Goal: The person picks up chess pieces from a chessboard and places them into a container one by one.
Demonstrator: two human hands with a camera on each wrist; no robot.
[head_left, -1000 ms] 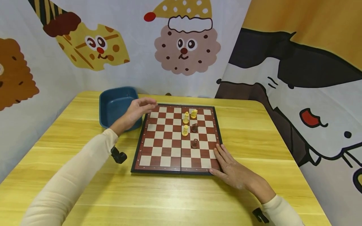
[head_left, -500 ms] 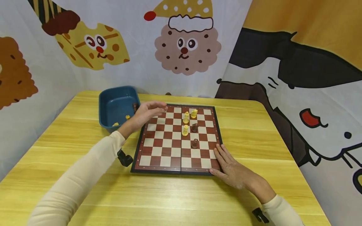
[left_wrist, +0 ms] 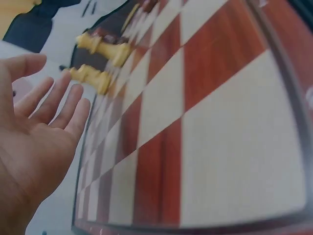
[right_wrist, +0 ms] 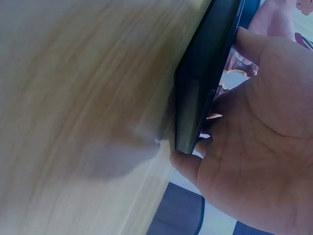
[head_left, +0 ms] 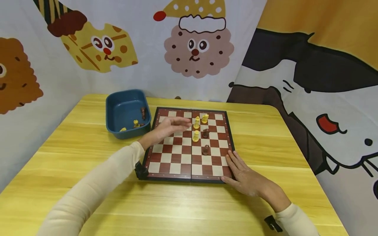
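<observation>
A folding chessboard (head_left: 177, 159) with red-brown and cream squares lies on the table. On its right half stand three yellow chess pieces (head_left: 195, 136) and two dark brown ones (head_left: 205, 149). My left hand (head_left: 168, 129) is over the left half, fingers extended towards the yellow pieces and nothing in it. In the left wrist view, the left palm (left_wrist: 39, 142) faces the camera, fingertips close to two yellow pieces (left_wrist: 105, 49). My right hand (head_left: 245, 177) rests on the board's near right corner; in the right wrist view its fingers lie along the dark edge (right_wrist: 200, 93).
Left of the board sits a blue plastic bin (head_left: 111, 126) holding a few yellow and brown chess pieces (head_left: 143, 113). The wooden table (head_left: 177, 206) ends at a cartoon-printed curtain (head_left: 141, 78) behind and to the right.
My left hand has moved right, from beside the blue bin to over the board near the yellow pieces, uncovering the pieces in the bin. The right hand stays at the corner.
</observation>
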